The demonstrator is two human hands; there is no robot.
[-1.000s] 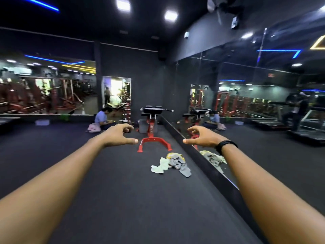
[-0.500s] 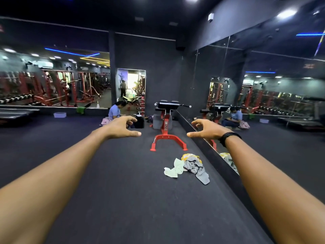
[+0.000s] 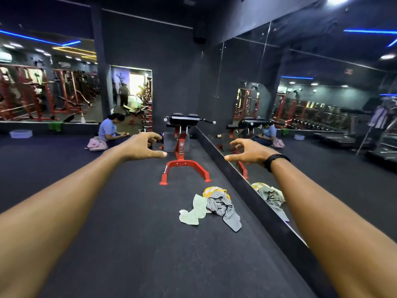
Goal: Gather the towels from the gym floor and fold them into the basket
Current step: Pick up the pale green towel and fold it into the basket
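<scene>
Pale green, grey and yellow towels (image 3: 211,206) lie crumpled in one small heap on the dark floor (image 3: 133,244), just beside the low ledge under the mirror wall (image 3: 322,104) on the right, which shows their reflection. Above and beyond the heap, both arms stretch forward at about the same height, well apart from the cloth. The left hand (image 3: 141,147) holds nothing, its thumb pointing inward and its fingers loosely curled. The right hand (image 3: 249,152) is likewise empty, with thumb extended and fingers hooked in a loose claw; a black band (image 3: 276,161) circles its wrist. Past the towels stands a red-framed bench (image 3: 183,155) with black pads. Farther back on the left a person (image 3: 109,131) sits on the floor next to a pink bag (image 3: 96,144).
</scene>
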